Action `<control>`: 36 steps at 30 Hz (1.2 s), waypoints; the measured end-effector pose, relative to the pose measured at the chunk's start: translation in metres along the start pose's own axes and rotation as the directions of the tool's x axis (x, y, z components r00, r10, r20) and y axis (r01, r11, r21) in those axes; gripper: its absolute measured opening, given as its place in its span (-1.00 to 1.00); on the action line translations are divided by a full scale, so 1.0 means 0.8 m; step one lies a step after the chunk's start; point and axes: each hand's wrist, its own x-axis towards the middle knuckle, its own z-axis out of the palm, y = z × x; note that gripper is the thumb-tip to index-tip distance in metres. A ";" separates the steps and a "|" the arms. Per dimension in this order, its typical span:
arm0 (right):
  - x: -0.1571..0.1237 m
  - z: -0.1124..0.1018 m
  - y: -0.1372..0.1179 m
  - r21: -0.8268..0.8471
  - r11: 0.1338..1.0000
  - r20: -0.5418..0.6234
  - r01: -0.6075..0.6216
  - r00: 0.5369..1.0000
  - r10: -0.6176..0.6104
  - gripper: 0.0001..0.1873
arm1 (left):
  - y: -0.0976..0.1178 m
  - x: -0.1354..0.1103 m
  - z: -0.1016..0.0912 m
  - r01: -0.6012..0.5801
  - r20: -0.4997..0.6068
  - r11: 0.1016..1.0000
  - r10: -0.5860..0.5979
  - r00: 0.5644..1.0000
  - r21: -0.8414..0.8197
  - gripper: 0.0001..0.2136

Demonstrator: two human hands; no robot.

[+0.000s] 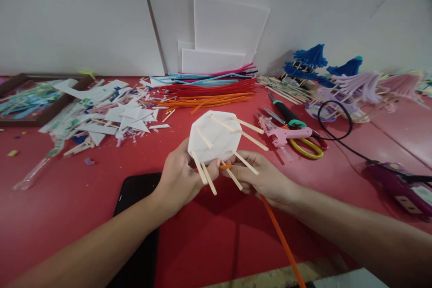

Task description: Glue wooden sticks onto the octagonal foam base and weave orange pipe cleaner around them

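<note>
My left hand grips the lower left edge of a white octagonal foam piece with several wooden sticks standing out of it. My right hand pinches an orange pipe cleaner at the piece's lower edge, its tip lying between two sticks. The pipe cleaner trails down and to the right past my right forearm. Both hands hover above the red table.
A black phone lies under my left wrist. White foam scraps are piled at left. Coloured pipe cleaners and white boards sit at the wall. Scissors, a pink glue gun, a purple plug and finished fluffy crafts are at right.
</note>
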 end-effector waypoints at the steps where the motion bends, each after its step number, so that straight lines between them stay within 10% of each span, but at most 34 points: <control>1: 0.000 0.000 0.000 -0.027 1.000 -0.011 0.010 1.000 -0.010 -0.70 | 0.000 -0.001 0.000 -0.004 -0.007 1.000 0.004 1.000 0.029 -0.76; 4: 0.002 -0.005 -0.001 -0.253 0.943 -0.006 0.217 0.974 -0.225 -0.82 | 0.001 -0.002 0.001 -0.004 -0.032 0.999 0.006 0.999 0.050 -0.73; 10: 0.002 -0.018 -0.002 -0.659 0.534 0.181 0.530 0.800 -0.572 -0.85 | -0.004 0.001 -0.001 -0.031 -0.021 0.992 0.034 0.999 0.123 -0.72; 16: -0.005 -0.010 -0.009 -0.542 0.796 0.034 0.268 0.954 -0.298 -0.86 | -0.008 0.002 -0.001 -0.048 -0.037 0.981 0.056 0.998 0.189 -0.74; 21: -0.001 -0.010 -0.008 -0.152 0.988 0.116 0.034 0.993 -0.016 -0.76 | -0.002 0.000 0.000 -0.018 0.012 0.983 0.016 1.000 0.185 -0.75; 36: 0.000 -0.006 -0.006 0.164 0.975 0.070 -0.153 0.987 0.143 -0.63 | -0.003 0.002 0.003 0.045 0.017 0.999 -0.044 0.999 -0.009 -0.81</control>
